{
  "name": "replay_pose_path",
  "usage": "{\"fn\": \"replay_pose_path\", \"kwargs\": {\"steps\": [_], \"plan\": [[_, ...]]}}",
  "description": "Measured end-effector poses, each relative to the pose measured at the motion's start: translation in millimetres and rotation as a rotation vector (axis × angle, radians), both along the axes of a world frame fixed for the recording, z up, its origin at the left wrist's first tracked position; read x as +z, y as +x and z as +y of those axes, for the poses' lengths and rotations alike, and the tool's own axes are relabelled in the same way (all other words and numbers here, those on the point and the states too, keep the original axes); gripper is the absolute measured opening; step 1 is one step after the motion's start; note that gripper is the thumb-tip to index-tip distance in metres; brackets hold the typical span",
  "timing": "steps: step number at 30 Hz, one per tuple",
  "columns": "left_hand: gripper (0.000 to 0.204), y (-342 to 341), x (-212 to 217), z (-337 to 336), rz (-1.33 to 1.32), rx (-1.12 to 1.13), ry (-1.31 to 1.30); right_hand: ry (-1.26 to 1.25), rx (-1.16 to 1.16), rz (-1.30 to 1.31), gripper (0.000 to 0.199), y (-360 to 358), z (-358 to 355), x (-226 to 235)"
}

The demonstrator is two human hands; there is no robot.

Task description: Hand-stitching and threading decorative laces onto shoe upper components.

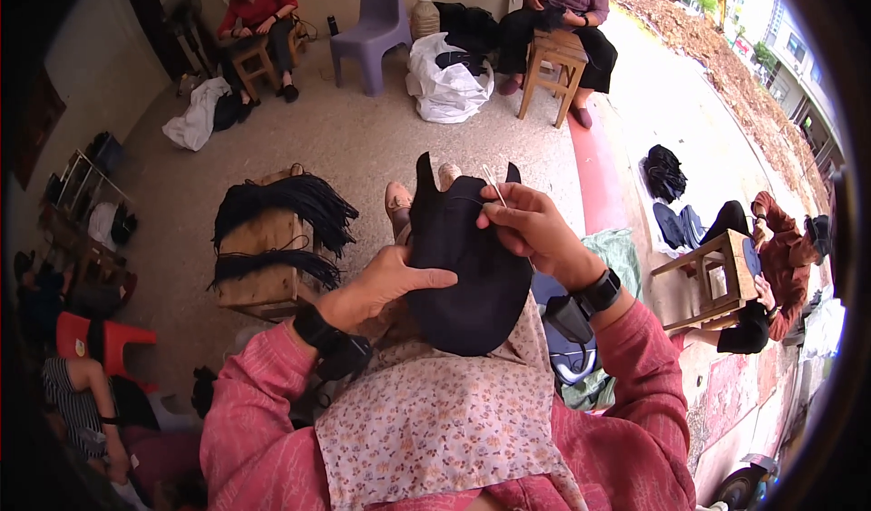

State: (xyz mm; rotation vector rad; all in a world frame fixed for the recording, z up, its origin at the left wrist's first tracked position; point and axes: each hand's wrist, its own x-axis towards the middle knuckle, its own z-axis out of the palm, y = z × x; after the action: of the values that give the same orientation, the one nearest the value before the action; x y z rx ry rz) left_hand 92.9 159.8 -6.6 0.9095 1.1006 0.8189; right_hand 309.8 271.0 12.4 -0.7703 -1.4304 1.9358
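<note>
While your left hand (386,284) clamps the black shoe upper (467,266) lengthwise away from you, your right hand (535,230) pinches the needle (494,184) at its far right edge.

Left hand (386,284) under a black fabric piece (467,266), right hand (531,225) pinching a needle (493,184) above it.

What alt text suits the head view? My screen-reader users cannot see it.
A person's left hand steadies a black fabric shoe upper on a floral apron while the right hand pinches a thin sewing needle; other seated people work nearby.
</note>
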Motion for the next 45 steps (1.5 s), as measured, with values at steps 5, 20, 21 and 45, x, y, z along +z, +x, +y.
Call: {"fn": "replay_pose_path", "kwargs": {"steps": [5,20,21,45], "plan": [[0.042,-10.1,24.5,-3.1,1.112,0.61,1.228,-0.09,-0.004,0.209,0.033,6.6,5.9,11.6],[0.016,48.3,15.5,25.8,1.336,0.118,1.203,0.12,-0.064,0.212,0.025,-16.5,15.8,56.0],[0.016,49.5,7.7,31.2,1.362,0.065,1.152,0.161,-0.074,0.214,0.025,-16.7,15.3,57.8],[0.034,33.0,69.1,51.1,0.317,0.261,0.77,0.544,-0.031,0.078,0.03,-17.0,17.7,126.7]]}}
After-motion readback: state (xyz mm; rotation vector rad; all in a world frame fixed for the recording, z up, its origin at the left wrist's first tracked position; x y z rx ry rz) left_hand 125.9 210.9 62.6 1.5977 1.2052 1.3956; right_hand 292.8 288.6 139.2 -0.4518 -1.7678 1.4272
